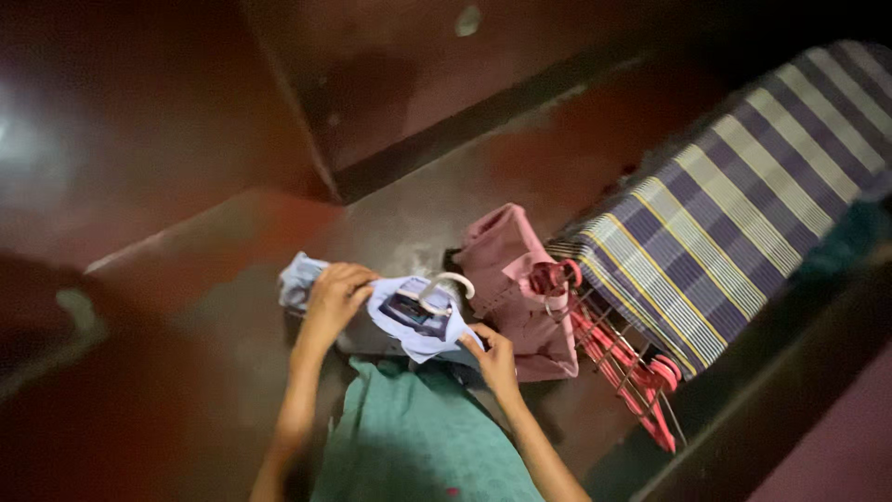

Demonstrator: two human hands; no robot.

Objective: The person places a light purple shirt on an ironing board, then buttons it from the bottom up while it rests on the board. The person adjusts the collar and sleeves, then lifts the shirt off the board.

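My left hand (335,296) grips the left shoulder of a small pale blue garment (420,327) with a dark printed patch. A white plastic hanger (444,284) sits in the garment, its hook sticking up at the neck. My right hand (492,358) pinches the garment's lower right edge. The cloth hangs spread between both hands, above my green clothing (418,437).
A pink fabric basket (513,279) stands just right of the garment. A bundle of red hangers (624,358) lies beside it, under the edge of a striped purple and white cloth (734,204). Dark reddish floor (186,307) and a dark baseboard (483,116) lie beyond.
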